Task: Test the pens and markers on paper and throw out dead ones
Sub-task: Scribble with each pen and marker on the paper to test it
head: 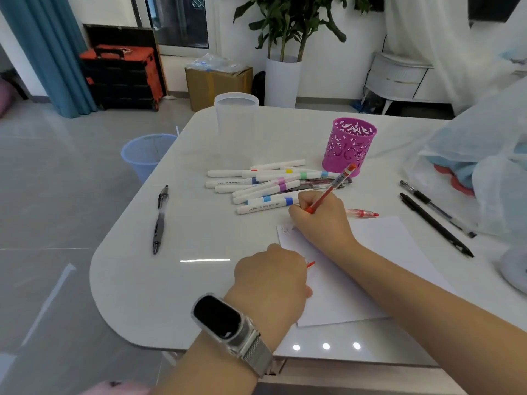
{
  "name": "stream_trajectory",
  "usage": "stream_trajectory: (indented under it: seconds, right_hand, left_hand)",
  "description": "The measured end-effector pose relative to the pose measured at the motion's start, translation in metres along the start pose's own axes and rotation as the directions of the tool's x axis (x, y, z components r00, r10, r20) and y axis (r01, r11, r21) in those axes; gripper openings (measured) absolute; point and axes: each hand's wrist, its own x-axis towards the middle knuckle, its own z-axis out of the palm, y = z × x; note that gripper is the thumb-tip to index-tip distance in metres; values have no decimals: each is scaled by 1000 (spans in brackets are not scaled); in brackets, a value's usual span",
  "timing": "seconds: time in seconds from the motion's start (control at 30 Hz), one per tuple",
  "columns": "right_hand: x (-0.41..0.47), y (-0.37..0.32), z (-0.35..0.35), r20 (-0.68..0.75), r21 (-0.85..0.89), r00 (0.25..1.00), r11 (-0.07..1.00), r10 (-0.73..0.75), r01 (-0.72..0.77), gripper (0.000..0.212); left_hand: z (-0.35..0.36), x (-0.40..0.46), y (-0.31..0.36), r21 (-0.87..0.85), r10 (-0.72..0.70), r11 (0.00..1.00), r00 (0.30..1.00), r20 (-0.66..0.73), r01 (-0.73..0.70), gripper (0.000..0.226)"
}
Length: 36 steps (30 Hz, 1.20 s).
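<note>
My right hand [320, 220] grips a red pen [332, 188] with its tip down at the top left corner of a white paper sheet [382, 252]. A few small marks show on that corner. My left hand [273, 272], wearing a watch, rests curled on the sheet's left edge, and a red pen cap [311, 264] pokes out from under its fingers. A pile of several white markers [265, 183] with coloured bands lies behind my right hand. A red pen cap or short pen [362, 213] lies right of that hand.
A pink perforated pen holder [349, 145] and a translucent cup [236, 115] stand further back. A grey pen [159, 220] lies at the left, two black pens [436, 220] at the right. A blue waste basket [147, 155] sits on the floor left of the table. A plastic bag [484, 166] fills the right side.
</note>
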Motion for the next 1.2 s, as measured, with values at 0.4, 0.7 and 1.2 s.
stream_trajectory:
  seconds: [0.4, 0.7, 1.2]
  right_hand:
    - [4, -2, -8, 61, 127, 987, 980, 146, -152, 35]
    - [0, -24, -68, 265, 795, 819, 366, 509, -484, 37]
    - [-78, -56, -131, 59, 681, 928, 664, 369, -307, 32]
  left_hand:
    - [-2, 1, 0, -6, -23, 1000, 999, 24, 23, 34]
    - [-3, -6, -1, -134, 33, 990, 997, -66, -42, 31]
    - [-21, -17, 10, -205, 143, 949, 908, -394, -239, 20]
